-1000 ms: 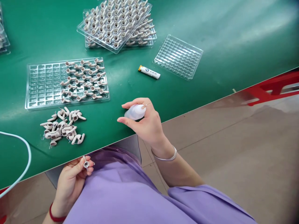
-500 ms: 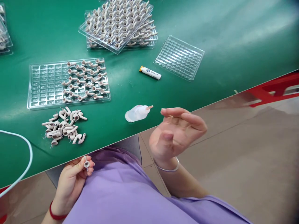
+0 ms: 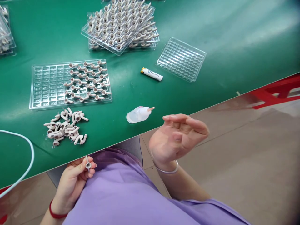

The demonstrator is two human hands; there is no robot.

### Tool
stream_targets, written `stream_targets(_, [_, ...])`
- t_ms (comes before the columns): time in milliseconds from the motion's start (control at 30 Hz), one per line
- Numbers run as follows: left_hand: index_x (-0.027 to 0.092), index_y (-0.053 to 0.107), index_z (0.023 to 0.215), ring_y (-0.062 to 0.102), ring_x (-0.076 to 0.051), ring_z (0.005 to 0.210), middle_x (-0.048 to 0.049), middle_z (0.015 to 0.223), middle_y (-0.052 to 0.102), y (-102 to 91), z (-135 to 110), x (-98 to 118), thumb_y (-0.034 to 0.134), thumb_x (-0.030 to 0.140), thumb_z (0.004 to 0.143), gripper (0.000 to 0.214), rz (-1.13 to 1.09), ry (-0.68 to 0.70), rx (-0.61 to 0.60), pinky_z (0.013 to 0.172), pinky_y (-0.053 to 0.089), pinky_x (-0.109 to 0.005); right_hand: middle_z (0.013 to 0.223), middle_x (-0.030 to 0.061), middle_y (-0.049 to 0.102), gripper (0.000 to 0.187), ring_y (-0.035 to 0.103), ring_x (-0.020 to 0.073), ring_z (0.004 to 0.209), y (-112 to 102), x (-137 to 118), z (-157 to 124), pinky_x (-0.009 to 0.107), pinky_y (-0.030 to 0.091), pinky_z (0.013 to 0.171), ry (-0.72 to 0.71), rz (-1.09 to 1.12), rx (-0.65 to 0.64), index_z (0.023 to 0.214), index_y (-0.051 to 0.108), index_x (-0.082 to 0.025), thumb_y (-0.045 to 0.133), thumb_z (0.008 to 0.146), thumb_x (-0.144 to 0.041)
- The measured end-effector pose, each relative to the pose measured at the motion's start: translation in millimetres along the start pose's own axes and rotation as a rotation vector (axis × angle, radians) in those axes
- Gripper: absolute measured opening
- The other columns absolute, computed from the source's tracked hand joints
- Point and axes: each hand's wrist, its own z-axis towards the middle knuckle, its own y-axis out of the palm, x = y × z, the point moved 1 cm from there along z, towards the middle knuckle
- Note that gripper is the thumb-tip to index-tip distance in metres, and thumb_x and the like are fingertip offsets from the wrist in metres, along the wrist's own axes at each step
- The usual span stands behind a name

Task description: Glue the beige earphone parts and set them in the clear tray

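Observation:
My left hand [image 3: 74,175] is at the table's front edge, its thumb and fingers pinching one white earbud shell [image 3: 88,165]. The shell's round opening faces up, with its stem toward the table and a thin wire-like bit sticking out below. My right hand [image 3: 179,137] hovers in front of the table edge, palm up, fingers apart and half bent, with nothing in it. Closest to it on the table lies a translucent squeeze bottle [image 3: 138,114] with a brownish tip. Beyond my left hand is a loose pile of earbud shells [image 3: 65,128].
A clear tray [image 3: 48,86] holds earbud shells in its right half. Behind it are stacked full trays [image 3: 118,28]. A clear tray without shells [image 3: 181,59] lies right of a white BMW-marked tube [image 3: 152,74]. A white cable [image 3: 29,150] curves at left; a red stool [image 3: 269,93] stands right.
My right hand's thumb has shifted slightly right across the palm, and the fingers have dipped a little. My left hand keeps the earbud shell. The whole view has shifted slightly.

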Motion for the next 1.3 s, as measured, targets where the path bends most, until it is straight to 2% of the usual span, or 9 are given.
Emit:
stream_targets(100, [0.01,0.076,0.07,0.061,-0.012,0.051,-0.0092,0.062,0.071,1.6,-2.5,0.5,0.093,0.029,0.049,0.034,0.02,-0.02,-0.012,0.047,0.049,-0.017,0.083,0.001,0.047,0.021,0.049,0.0191,0.069,-1.4,-11.4,-4.9,0.036,0.046,0.061,-0.06,-0.032,-0.022,0.106,0.052,-0.032,0.05,0.086,-0.035])
stream_targets(333, [0.012,0.075,0.069,0.06,-0.011,0.049,-0.0081,0.06,0.07,5.3,-11.1,0.9,0.092,0.033,0.053,0.031,0.063,-0.047,-0.084,0.048,0.047,-0.018,0.083,0.0015,0.047,0.024,0.049,0.0202,0.066,-10.1,-31.0,-25.7,0.039,0.049,0.059,-0.107,-0.102,-0.275,0.11,0.042,-0.034,0.049,0.088,-0.03])
stream_targets(500, [0.012,0.075,0.07,0.059,-0.011,0.05,-0.0078,0.061,0.07,5.8,-15.7,0.1,0.089,0.034,0.058,0.028,0.065,-0.026,-0.123,0.049,0.045,-0.019,0.081,0.0004,0.052,0.028,0.053,0.016,0.063,-6.5,-42.4,-25.0,0.032,0.052,0.053,-0.08,0.071,-0.46,0.109,0.047,-0.028,0.051,0.085,-0.013])
stream_targets(600, [0.012,0.074,0.069,0.058,-0.01,0.049,-0.0069,0.061,0.07,11.6,-23.1,1.5,0.09,0.033,0.057,0.029,0.075,-0.003,-0.115,0.049,0.044,-0.018,0.088,0.0038,0.059,0.031,0.06,0.016,0.074,1.5,-48.9,-21.4,0.031,0.057,0.061,-0.054,0.11,-0.678,0.107,0.053,-0.022,0.053,0.083,-0.004])
stream_targets(733, [0.013,0.075,0.07,0.06,-0.01,0.05,-0.008,0.062,0.071,24.1,-31.3,12.7,0.09,0.035,0.056,0.03,0.139,0.037,-0.126,0.049,0.045,-0.018,0.112,0.0122,0.065,0.027,0.062,0.0223,0.106,23.9,-47.2,-19.7,0.043,0.057,0.089,-0.109,-0.024,-0.959,0.114,0.056,-0.019,0.048,0.091,-0.008])
stream_targets(833, [0.013,0.076,0.071,0.063,-0.014,0.053,-0.0107,0.067,0.073,35.4,-28.7,38.3,0.091,0.035,0.053,0.033,0.256,0.18,-0.124,0.051,0.049,-0.021,0.131,0.0169,0.059,0.031,0.053,0.0257,0.125,52.1,-40.2,-15.4,0.048,0.05,0.103,-0.203,-0.131,-1.085,0.121,0.054,-0.013,0.038,0.095,-0.01])
stream_targets(1067, [0.015,0.075,0.079,0.059,-0.012,0.061,-0.0045,0.079,0.073,64.0,-6.1,143.1,0.09,0.031,0.052,0.034,0.435,0.911,0.065,0.055,0.049,-0.023,0.137,0.0179,0.056,0.032,0.052,0.0278,0.124,105.8,-37.4,1.3,0.046,0.047,0.102,-0.34,-0.321,-1.219,0.122,0.057,-0.007,0.038,0.098,-0.016])
stream_targets(1167, [0.015,0.074,0.083,0.059,-0.012,0.069,-0.0016,0.08,0.072,69.2,8.4,175.9,0.088,0.024,0.055,0.032,0.467,1.054,0.119,0.066,0.05,-0.025,0.136,0.0176,0.056,0.03,0.054,0.0275,0.116,110.9,-38.5,2.5,0.044,0.05,0.094,-0.349,-0.38,-1.251,0.122,0.057,-0.008,0.04,0.097,-0.016])
stream_targets(1300, [0.016,0.075,0.087,0.065,-0.017,0.075,-0.0038,0.081,0.074,71.9,31.6,193.4,0.083,0.028,0.063,0.028,0.673,1.126,0.144,0.077,0.051,-0.031,0.134,0.0182,0.057,0.03,0.052,0.0276,0.115,111.6,-36.5,1.7,0.042,0.048,0.092,-0.354,-0.414,-1.267,0.121,0.057,-0.007,0.041,0.097,-0.016])
